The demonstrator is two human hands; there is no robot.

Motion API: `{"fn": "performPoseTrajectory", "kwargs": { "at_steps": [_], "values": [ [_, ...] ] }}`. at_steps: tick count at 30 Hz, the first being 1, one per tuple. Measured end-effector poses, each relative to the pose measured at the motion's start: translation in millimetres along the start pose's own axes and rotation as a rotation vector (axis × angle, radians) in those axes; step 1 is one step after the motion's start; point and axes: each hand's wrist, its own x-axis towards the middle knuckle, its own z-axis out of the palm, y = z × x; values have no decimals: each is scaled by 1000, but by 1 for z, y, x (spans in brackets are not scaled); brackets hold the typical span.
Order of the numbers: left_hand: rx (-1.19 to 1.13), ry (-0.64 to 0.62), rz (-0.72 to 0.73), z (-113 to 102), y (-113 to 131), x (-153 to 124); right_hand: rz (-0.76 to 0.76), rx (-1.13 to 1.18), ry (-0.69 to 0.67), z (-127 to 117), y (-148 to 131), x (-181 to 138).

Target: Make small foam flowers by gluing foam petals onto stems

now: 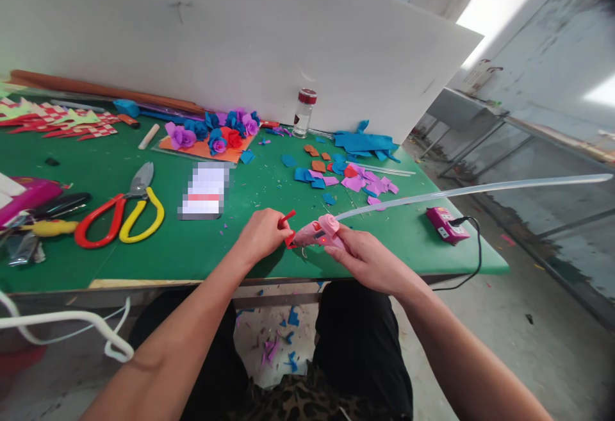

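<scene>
My right hand [368,255] is wrapped round a pink hot glue gun [317,232], whose small red light is lit. A long clear glue stick [461,193] sticks out of its back toward the right. The nozzle points left, at a small red piece [289,239] pinched in my left hand [264,235]. A thin red stem-like end [287,217] rises above those fingers. Whether the nozzle touches the red piece I cannot tell. Purple, blue, red and brown cut pieces [353,182] lie scattered beyond the glue gun.
Red-and-yellow-handled scissors [139,200] lie left on the green table [259,184]. Behind are finished blue, purple and red flowers [218,132] and a red-capped glass jar [304,113]. A magenta power socket [448,225] with a black cord sits near the right edge. A white panel [240,30] stands behind.
</scene>
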Motion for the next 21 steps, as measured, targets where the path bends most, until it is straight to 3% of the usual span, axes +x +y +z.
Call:
{"fn": "performPoseTrajectory", "kwargs": {
  "at_steps": [21],
  "values": [
    [4, 26, -3, 1, 0, 0, -30, -40, -32, -8, 6, -3]
  ]
}}
